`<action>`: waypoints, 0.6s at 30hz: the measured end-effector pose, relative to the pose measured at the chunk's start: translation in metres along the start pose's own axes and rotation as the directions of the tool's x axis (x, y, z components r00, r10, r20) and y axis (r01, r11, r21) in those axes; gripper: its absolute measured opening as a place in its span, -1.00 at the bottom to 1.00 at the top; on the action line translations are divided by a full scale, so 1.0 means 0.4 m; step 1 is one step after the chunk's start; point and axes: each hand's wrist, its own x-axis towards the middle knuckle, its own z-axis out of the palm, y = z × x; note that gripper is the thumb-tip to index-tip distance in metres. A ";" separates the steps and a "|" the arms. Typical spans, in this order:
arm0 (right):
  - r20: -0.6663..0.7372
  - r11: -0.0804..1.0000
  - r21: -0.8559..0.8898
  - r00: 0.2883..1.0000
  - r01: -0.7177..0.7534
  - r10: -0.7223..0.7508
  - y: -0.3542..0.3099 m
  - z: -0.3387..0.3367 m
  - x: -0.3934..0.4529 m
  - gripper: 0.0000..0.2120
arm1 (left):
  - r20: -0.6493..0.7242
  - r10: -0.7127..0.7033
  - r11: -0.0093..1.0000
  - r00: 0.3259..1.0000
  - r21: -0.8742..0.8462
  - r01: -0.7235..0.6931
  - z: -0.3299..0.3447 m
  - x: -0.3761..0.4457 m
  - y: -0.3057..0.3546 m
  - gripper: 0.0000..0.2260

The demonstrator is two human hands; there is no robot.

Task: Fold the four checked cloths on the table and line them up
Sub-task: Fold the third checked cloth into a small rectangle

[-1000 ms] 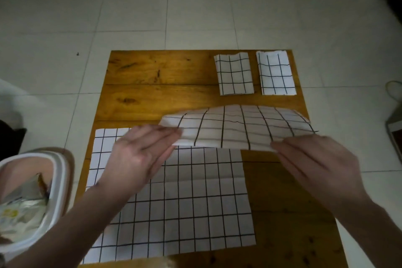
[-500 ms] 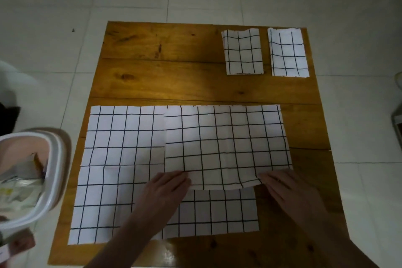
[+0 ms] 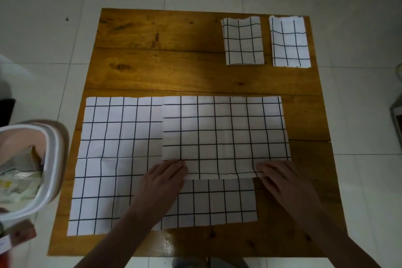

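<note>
Since the earlier frame, both hands remain at the near edge of the half-folded white black-checked cloth [image 3: 226, 135]. Left hand [image 3: 161, 183] and right hand [image 3: 285, 183] press flat, fingers together. Beneath them lies an unfolded checked cloth [image 3: 117, 159]; two small folded checked cloths [image 3: 242, 42] lie well beyond the right fingers on the wooden counter [image 3: 163, 61].

White black-checked cloths [image 3: 224, 135] on brown wooden table [image 3: 174, 67]

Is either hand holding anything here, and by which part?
Both hands, left hand and right hand, rest on the half-folded cloth at its near corners; whether fingers pinch it cannot be told.
</note>
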 end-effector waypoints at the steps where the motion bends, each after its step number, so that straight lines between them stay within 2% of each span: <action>1: 0.029 0.998 0.039 0.998 -0.056 0.055 -0.004 0.001 0.000 -0.60 | 0.010 -0.037 0.999 0.999 -0.009 0.037 -0.002 0.000 0.007 -0.65; 4: 0.126 0.980 0.066 0.976 -0.188 0.179 -0.026 -0.004 -0.011 -0.46 | 0.057 -0.169 0.986 0.984 -0.006 0.169 -0.004 -0.010 0.047 -0.49; 7: 0.145 0.971 0.069 0.965 -0.231 0.219 -0.091 -0.015 -0.020 -0.44 | 0.073 -0.188 0.981 0.979 -0.034 0.191 0.005 -0.024 0.119 -0.38; 13: 0.281 0.999 0.025 0.960 -0.024 0.016 -0.276 0.021 -0.027 -0.33 | 0.219 -0.062 0.998 0.974 -0.006 0.064 0.063 -0.052 0.201 -0.29; 18: 0.328 0.998 0.008 0.943 -0.059 0.053 -0.321 0.058 -0.023 -0.28 | 0.282 -0.057 0.998 0.958 0.020 0.054 0.083 -0.067 0.183 -0.27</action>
